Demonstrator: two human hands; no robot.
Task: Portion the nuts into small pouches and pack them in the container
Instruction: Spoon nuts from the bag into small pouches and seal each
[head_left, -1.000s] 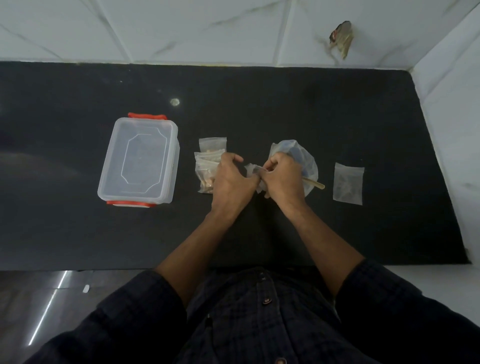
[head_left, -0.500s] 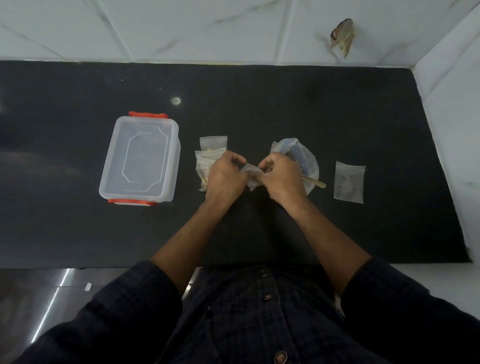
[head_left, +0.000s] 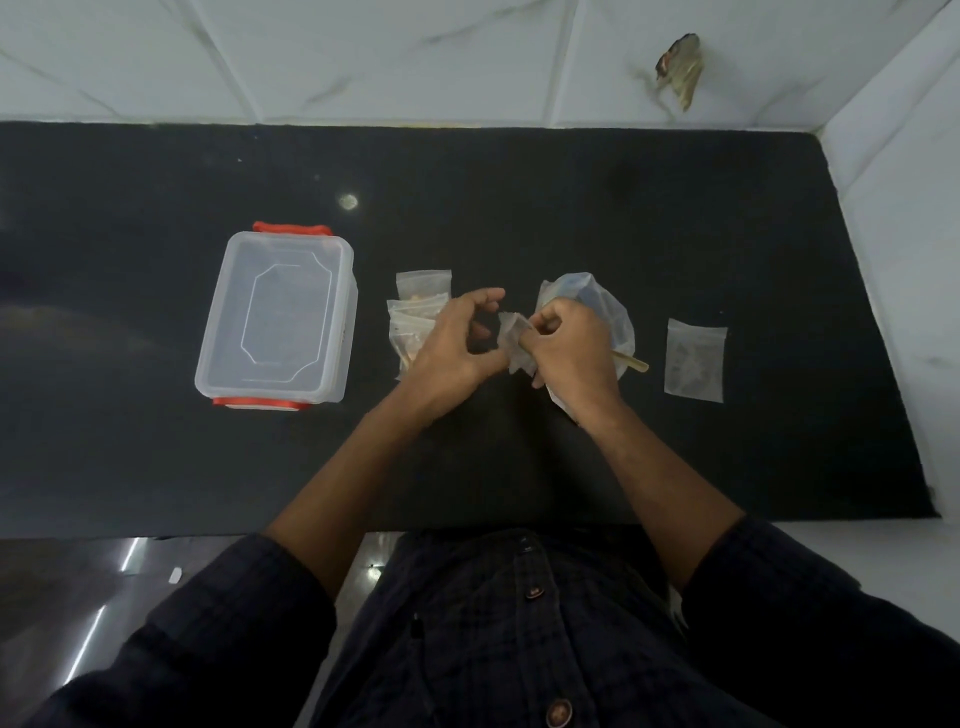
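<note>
My right hand (head_left: 569, 353) pinches a small pouch (head_left: 514, 343); my left hand (head_left: 452, 343) is curled beside it, holding nothing. Some filled pouches (head_left: 415, 322) lie ready. The box (head_left: 278, 317) is closed, nothing packed yet.

The right hand (head_left: 574, 358) covers the lower part of the small pouch (head_left: 514, 343) in its grip and most of the wooden stick (head_left: 631, 361), only the stick's end showing, and it hides the near side of the large clear bag (head_left: 597, 306). The left hand (head_left: 447, 348) overlaps the stacked pouches (head_left: 415, 322), whose contents are too dim to tell; both sleeves run off the lower edge
</note>
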